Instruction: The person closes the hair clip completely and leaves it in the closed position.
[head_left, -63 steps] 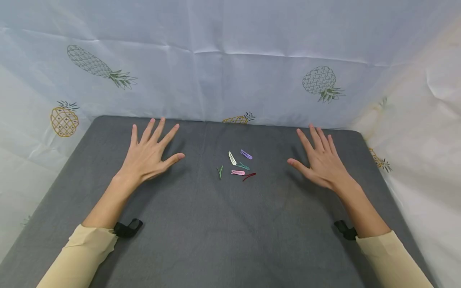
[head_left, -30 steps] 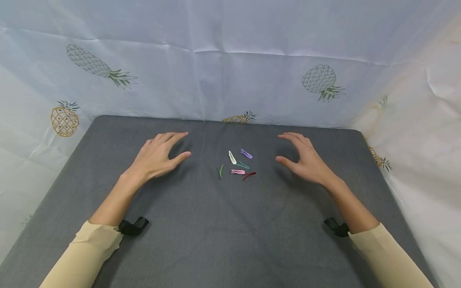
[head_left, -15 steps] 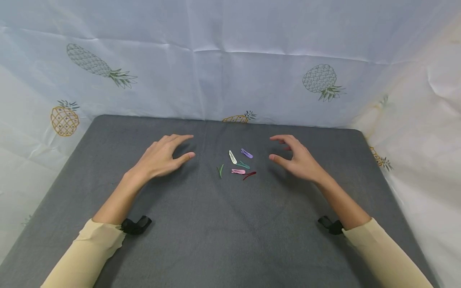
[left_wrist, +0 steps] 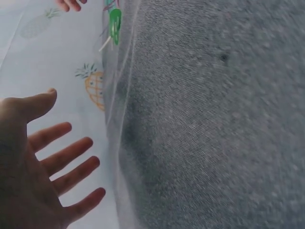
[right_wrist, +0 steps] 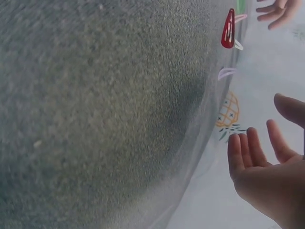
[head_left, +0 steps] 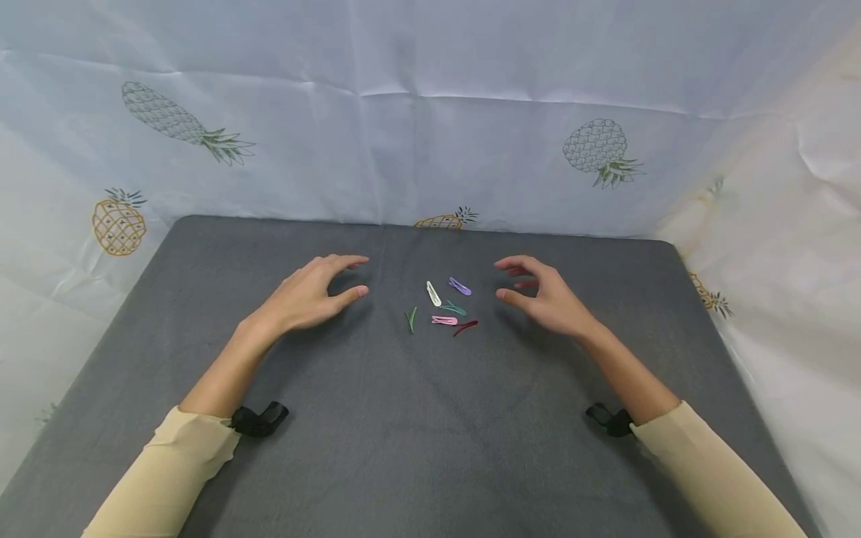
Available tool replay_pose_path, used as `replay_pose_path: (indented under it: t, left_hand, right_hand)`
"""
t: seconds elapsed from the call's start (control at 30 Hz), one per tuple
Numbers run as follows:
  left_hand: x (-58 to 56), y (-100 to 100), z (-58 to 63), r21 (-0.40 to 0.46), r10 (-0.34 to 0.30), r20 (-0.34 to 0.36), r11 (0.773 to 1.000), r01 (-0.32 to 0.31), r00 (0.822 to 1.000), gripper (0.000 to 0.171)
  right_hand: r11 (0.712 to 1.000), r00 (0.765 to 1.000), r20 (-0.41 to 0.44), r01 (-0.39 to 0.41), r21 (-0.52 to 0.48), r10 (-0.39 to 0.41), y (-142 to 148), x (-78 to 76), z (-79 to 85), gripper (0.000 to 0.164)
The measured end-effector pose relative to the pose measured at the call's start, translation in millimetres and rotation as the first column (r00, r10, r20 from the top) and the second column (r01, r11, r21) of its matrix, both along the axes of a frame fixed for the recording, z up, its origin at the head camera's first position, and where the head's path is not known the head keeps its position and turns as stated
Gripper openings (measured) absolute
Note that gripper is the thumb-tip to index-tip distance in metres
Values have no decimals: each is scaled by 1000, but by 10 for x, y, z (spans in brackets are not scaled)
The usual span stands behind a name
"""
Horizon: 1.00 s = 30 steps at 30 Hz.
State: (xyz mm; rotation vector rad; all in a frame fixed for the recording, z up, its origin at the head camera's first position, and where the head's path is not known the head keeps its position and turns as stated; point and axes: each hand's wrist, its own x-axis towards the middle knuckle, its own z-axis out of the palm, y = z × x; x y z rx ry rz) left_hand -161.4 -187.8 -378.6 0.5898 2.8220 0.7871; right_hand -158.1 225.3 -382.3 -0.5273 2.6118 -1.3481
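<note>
Several snap hair clips lie loosely grouped mid-table in the head view: a white clip [head_left: 433, 294], a purple clip [head_left: 460, 286], a teal clip [head_left: 454, 308], a pink clip [head_left: 444, 320], a dark red clip [head_left: 466, 327] and a green clip [head_left: 411, 320]. Left of them hovers my left hand [head_left: 311, 295], thumb and fingers apart, nearest the green clip. On the other side my right hand [head_left: 548, 297] has its fingers loosely bent, nearest the purple clip. Neither hand touches or holds anything. The right wrist view shows the red clip [right_wrist: 228, 29] standing on its edge.
A grey cloth-covered table [head_left: 430, 448] spreads beneath both arms. White fabric with pineapple prints [head_left: 471, 149] hangs behind its far edge and along both sides. Black straps [head_left: 259, 420] stick out at the wrists.
Both hands have come inward toward the hair clips from a wide, spread-finger pose. Their fingers have relaxed and bent. The clips have stayed where they were.
</note>
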Motion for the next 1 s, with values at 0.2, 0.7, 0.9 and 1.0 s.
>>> replay_pose_path:
  t: [0.2, 0.7, 0.9, 1.0]
  left_hand:
    - [-23, 52, 11, 94, -59, 40, 994, 55, 997, 57]
    - [-118, 207, -18, 175, -135, 152, 979, 108, 979, 56]
    - [-163, 290, -13, 200, -172, 171, 970, 137, 970, 54]
    - [-177, 316, -2, 198, -181, 174, 969, 146, 968, 54]
  right_hand:
    - [1000, 1000, 22, -13, -14, 13, -60, -35, -49, 46]
    - [999, 997, 81, -11, -31, 14, -165, -89, -104, 44]
    - [999, 996, 92, -10, -38, 13, -221, -107, -119, 45]
    - [999, 996, 81, -19, -39, 22, -245, -125, -135, 45]
